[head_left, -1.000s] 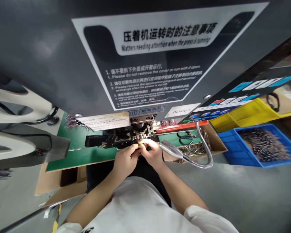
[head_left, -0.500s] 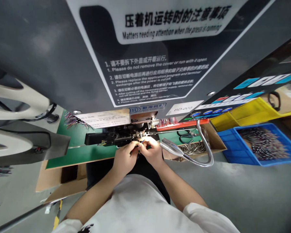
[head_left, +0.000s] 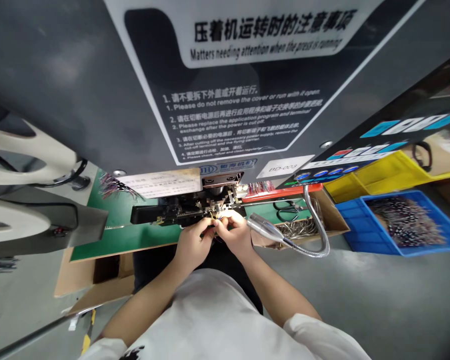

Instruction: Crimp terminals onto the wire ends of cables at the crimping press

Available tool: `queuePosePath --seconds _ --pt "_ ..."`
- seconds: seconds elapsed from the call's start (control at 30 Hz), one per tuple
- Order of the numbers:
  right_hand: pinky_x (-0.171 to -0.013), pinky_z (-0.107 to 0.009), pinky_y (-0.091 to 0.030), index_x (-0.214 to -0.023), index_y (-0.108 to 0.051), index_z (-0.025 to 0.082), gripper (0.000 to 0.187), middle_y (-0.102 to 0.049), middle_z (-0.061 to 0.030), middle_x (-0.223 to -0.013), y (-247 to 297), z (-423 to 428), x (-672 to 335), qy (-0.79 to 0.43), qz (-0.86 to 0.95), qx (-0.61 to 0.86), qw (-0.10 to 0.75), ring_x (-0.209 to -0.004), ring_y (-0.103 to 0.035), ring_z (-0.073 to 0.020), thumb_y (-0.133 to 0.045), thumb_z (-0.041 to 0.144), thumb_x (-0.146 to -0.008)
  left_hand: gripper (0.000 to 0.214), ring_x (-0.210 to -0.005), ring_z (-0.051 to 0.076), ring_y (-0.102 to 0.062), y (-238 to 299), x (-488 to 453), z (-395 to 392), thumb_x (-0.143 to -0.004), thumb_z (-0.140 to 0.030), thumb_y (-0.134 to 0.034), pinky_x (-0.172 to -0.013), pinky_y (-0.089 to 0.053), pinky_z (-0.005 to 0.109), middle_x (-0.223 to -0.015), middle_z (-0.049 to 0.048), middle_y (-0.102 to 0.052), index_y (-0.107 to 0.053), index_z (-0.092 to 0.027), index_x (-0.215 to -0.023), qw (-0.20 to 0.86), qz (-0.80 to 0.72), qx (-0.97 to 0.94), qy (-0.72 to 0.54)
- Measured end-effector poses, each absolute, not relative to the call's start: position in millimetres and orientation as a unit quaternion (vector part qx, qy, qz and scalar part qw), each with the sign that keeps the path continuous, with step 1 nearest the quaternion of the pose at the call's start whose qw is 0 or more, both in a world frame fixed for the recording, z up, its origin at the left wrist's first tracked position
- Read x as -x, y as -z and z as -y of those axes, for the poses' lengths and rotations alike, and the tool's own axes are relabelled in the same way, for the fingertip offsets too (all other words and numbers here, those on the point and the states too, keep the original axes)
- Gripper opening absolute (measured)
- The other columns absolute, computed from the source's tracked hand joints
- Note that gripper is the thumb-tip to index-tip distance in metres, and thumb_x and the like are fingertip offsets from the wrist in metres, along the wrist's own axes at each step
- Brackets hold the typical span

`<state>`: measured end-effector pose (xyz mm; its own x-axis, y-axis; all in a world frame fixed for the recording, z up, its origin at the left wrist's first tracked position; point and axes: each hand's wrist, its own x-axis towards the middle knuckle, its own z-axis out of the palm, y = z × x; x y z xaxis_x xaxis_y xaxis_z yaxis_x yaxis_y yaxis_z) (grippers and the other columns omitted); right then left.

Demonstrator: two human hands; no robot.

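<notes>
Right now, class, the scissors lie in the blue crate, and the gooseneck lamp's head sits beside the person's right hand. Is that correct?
Not quite: the scissors lie on the green mat, not in the blue crate; the head view shows this. The gooseneck lamp does sit beside the right hand.

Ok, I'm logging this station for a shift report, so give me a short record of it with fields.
Machine: crimping press, tagged BD-003
Left hand: pinching thin coloured wires at the press
Right hand: fingertips on the same wires, beside the left hand
Lighting: gooseneck lamp, right of the hands
Tools: scissors on a green mat
Storage: blue crate of wired parts; yellow crate beside it
</notes>
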<state>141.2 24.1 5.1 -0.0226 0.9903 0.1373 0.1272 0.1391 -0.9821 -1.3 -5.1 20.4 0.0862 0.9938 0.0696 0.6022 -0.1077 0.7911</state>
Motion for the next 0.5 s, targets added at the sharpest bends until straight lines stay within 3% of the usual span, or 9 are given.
queuePosePath --seconds 0.5 --pt "-0.048 -0.026 -0.045 -0.092 -0.072 0.019 0.015 -0.050 0.0047 -0.052 -5.7 -27.7 -142.6 -0.402 0.612 0.461 0.502 -0.045 -0.047 -0.0119 -0.063 0.025 -0.082 0.014 -0.080 0.017 -0.071 -22.0 -3.9 6.3 -0.096 -0.022 -0.053 -0.070 -0.046 0.023 -0.090 0.0019 -0.077 -0.067 -0.024 -0.097 0.241 -0.602 -0.695 -0.310"
